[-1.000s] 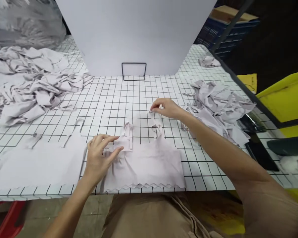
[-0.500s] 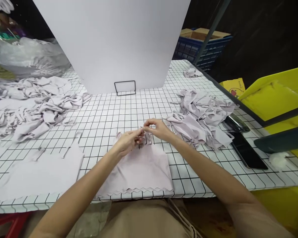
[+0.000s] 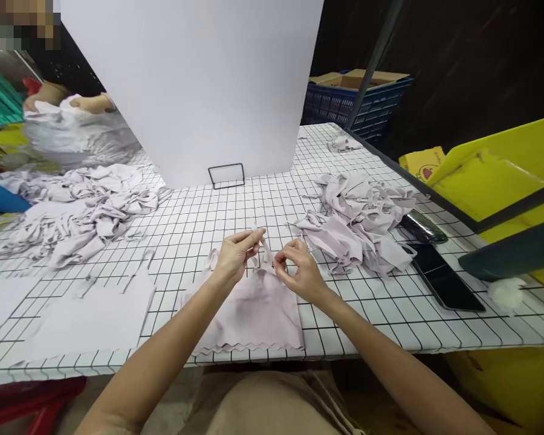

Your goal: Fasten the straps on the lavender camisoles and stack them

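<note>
A pale pink camisole [image 3: 254, 314] with thin straps lies flat at the table's front edge, its wavy hem toward me. Just above its neckline, my left hand [image 3: 240, 257] is closed, pinching a narrow strap [image 3: 266, 246] between thumb and forefinger. My right hand [image 3: 299, 269] is to the right of it, thumb and forefinger closed at the strap's lower part by the top's edge. Whatever small part sits within the right fingertips is hidden. Another pale top [image 3: 95, 320] is spread out to the left, its straps pointing away.
Crumpled pale garments form a left heap [image 3: 90, 211] and a right heap [image 3: 358, 223]. A phone [image 3: 446, 278] lies at right beside a dark shiny object [image 3: 424, 226]. Behind stands a white panel [image 3: 199, 90] with a wire stand [image 3: 226, 176]. Another person's hand [image 3: 93, 104] touches a plastic bag.
My hands have moved apart: the right hand has come down and to the right, and a length of strap now shows between them. The view has shifted slightly.
</note>
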{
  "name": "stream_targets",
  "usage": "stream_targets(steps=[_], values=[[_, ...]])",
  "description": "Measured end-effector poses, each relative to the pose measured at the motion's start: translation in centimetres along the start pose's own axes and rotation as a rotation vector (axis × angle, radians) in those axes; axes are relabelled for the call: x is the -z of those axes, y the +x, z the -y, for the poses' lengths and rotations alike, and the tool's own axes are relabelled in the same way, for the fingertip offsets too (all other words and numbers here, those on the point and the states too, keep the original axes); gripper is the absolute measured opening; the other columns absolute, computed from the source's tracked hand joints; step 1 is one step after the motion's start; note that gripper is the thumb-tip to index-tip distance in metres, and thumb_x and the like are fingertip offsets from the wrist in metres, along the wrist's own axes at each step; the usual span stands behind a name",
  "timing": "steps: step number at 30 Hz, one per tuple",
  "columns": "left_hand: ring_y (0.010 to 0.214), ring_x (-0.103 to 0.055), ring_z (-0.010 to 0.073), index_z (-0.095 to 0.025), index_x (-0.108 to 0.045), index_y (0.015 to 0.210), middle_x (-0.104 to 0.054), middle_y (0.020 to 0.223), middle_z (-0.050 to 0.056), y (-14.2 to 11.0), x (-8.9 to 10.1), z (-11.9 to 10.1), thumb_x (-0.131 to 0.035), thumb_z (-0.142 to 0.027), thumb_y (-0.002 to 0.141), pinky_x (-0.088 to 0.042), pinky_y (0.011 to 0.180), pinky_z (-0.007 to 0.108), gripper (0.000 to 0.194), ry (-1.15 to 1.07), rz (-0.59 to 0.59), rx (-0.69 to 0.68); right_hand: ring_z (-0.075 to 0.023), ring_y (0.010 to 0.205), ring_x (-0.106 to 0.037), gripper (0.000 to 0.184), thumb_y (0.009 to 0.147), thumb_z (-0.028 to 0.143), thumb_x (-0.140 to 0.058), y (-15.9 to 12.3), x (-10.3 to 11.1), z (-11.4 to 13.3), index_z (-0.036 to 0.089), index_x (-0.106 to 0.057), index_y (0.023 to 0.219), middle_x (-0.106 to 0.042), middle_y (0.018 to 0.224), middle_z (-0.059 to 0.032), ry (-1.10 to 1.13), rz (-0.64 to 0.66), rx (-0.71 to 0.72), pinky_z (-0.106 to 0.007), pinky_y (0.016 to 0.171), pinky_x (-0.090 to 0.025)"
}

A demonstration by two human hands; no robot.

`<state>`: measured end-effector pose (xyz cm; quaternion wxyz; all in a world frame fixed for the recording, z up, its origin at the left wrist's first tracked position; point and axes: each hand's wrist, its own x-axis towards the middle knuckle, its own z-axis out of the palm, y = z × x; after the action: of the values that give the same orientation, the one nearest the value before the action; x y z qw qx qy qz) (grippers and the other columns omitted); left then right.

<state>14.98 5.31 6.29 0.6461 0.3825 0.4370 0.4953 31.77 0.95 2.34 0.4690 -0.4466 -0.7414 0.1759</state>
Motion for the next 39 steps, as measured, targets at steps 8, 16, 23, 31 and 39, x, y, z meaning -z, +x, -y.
stream_targets(steps=[8,16,23,31,39], values=[[0.060,-0.054,0.0115,-0.021,-0.076,0.063,-0.058,0.071,0.002,-2.8,-1.3,0.5,-0.077,-0.034,0.080,-0.046,0.054,0.027,0.022,0.510,0.203,-0.534,-0.0207,0.098,-0.063,0.017,0.086,0.033,-0.074,0.6,1.7,1.4,0.029,-0.076,0.102,-0.066,0.098,-0.0042,0.410,-0.123,-0.111,-0.042,0.091,-0.054],[0.062,-0.060,0.0140,-0.016,-0.078,0.082,-0.068,0.075,0.006,-5.3,-1.2,0.4,-0.076,-0.048,0.081,-0.047,0.057,0.028,0.032,0.298,0.163,-0.167,-0.0226,0.092,-0.067,0.022,0.091,0.013,-0.060,0.3,1.7,1.3,0.027,-0.076,0.097,-0.075,0.090,-0.0038,0.016,-0.236,0.300,-0.048,0.088,-0.053],[0.060,-0.060,0.0132,-0.014,-0.076,0.080,-0.068,0.068,0.004,-5.9,-0.5,0.7,-0.083,-0.042,0.074,-0.049,0.058,0.028,0.029,0.331,0.164,-0.129,-0.0215,0.096,-0.067,0.026,0.093,0.016,-0.058,-0.6,2.3,1.6,0.026,-0.074,0.110,-0.076,0.098,-0.0058,0.176,0.044,0.184,-0.045,0.087,-0.057],[0.083,-0.060,0.0201,-0.019,-0.067,0.085,-0.069,0.086,0.005,-6.0,2.8,3.2,-0.069,-0.029,0.087,-0.045,0.078,0.035,0.010,0.871,0.177,-0.416,-0.0171,0.076,-0.063,0.011,0.089,0.017,-0.067,-0.6,2.4,1.2,0.022,-0.072,0.081,-0.070,0.074,-0.0006,0.110,0.165,-0.022,-0.035,0.073,-0.053],[0.091,-0.056,0.0229,-0.021,-0.065,0.086,-0.066,0.090,0.002,-6.4,6.1,6.9,-0.082,-0.029,0.078,-0.030,0.085,0.039,0.020,1.273,0.080,-0.292,-0.0182,0.080,-0.065,0.006,0.089,0.019,-0.067,-1.7,0.2,-0.2,0.023,-0.070,0.086,-0.071,0.082,-0.0019,0.217,0.262,-0.188,-0.035,0.073,-0.054]])
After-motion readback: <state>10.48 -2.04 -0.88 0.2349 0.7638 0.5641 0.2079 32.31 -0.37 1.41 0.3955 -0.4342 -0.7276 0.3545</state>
